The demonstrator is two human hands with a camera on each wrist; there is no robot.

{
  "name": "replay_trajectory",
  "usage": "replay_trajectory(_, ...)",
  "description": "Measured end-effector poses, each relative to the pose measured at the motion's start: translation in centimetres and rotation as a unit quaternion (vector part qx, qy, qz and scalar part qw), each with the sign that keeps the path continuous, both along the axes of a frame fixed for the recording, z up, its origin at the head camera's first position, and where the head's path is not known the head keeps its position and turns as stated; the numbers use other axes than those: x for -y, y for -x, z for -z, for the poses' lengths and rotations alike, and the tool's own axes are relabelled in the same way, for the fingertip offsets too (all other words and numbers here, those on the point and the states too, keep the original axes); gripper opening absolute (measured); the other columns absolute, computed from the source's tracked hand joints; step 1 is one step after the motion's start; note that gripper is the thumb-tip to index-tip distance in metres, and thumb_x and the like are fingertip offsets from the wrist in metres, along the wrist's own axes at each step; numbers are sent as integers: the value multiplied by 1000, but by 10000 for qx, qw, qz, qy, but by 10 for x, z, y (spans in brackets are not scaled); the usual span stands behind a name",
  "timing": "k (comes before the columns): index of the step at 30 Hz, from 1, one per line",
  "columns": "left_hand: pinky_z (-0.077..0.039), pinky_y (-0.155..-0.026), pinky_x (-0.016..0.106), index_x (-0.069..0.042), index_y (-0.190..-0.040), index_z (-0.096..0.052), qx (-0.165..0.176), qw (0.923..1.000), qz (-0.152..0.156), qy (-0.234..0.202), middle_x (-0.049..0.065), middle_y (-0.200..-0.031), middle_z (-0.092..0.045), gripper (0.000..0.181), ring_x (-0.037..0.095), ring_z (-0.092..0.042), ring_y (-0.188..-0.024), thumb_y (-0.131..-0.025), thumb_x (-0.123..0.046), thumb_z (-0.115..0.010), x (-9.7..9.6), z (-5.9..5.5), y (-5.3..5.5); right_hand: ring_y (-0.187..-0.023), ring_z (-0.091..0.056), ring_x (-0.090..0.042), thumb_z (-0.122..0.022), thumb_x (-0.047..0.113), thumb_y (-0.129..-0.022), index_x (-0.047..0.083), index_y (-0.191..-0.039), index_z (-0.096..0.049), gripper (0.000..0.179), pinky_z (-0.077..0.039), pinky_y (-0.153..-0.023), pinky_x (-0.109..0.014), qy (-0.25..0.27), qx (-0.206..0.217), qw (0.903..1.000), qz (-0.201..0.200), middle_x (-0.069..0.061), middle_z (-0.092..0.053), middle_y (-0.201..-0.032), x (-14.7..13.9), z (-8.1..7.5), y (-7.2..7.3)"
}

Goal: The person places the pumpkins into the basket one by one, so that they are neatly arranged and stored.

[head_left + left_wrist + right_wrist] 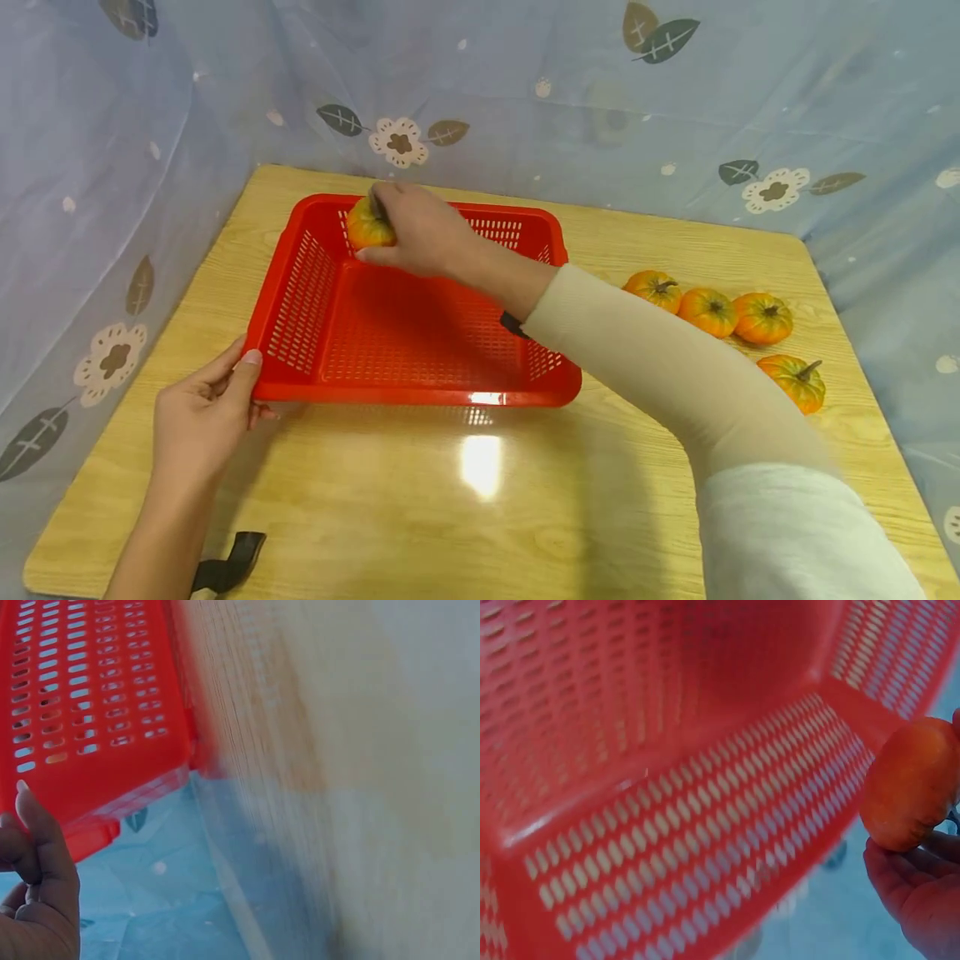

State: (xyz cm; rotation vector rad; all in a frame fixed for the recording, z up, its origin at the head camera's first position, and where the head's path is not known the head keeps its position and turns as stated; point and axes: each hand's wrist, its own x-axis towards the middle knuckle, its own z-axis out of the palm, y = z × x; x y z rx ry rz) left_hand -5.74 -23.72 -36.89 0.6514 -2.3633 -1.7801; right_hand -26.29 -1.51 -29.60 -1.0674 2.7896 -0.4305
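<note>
A red plastic basket (420, 397) with slotted walls stands on the wooden table, toward its back left. My left hand (206, 408) grips the basket's near left corner, thumb over the rim and fingers below. In the left wrist view the curled fingers (46, 859) show beside the slotted wall. My right hand (423, 229) holds a small orange-and-green pumpkin (367, 227) inside the basket's far left corner. The right wrist view shows that pumpkin (907, 784) between the fingers and thumb, near the basket's end wall. The basket's floor shows bare red beneath the right forearm.
On the right side of the table, three pumpkins (707, 312) sit in a row, with another pumpkin (797, 382) nearer me. My right sleeve (675, 383) crosses over the basket's right side. A flowered blue cloth (540, 125) hangs behind the table and along both sides.
</note>
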Motion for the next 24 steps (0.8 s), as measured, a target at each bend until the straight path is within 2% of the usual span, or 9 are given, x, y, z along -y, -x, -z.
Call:
replay_trajectory(5,-56,-50,20,-8,-148,-51,135,9997,-102,149,-16,-84,-71,53,18,-63,-48,-102,-31,-65,-1,3,-3,-108,-52,-11,-67,55,-95,9,-145,-43,72,-47,-94,-21,-618,178,9977,-206,-2,-54,-129,35,27,-4)
replay_trajectory(11,-55,-49,21,-9,-146,-53,159,9994,-191,224,-17,-82,-71,51,17,-63,-47,-102,-31,-64,-3,3,-1,-107,-53,-10,-67,55,-95,8,-146,-42,73,-50,-91,-21,-1041,257,9941,-191,-2,-54,-127,54,49,-8)
replay_trajectory(15,-54,-48,20,-9,-146,-53,182,9991,-142,364,-20,-80,-70,51,17,-65,-48,-102,-32,-63,-3,2,0,-106,-53,-10,-67,54,-95,10,-143,-44,70,-51,-87,-22,-1042,192,9943,-75,0,-53,-123,59,58,-7)
replay_trajectory(19,-54,-48,20,-8,-147,-52,202,9992,-165,305,-22,-82,-69,52,16,-66,-49,-102,-32,-64,-3,1,1,-106,-52,-10,-68,54,-94,12,-141,-44,68,-52,-85,-22,-959,215,9951,61,1,-52,-123,62,63,-6)
replay_trajectory(24,-54,-47,20,-8,-146,-53,172,9994,-234,171,-24,-83,-68,52,16,-65,-48,-101,-30,-66,-4,1,2,-112,-52,-11,-68,55,-94,14,-141,-45,67,-51,-90,-22,-1008,157,9947,110,2,-53,-127,61,67,-7)
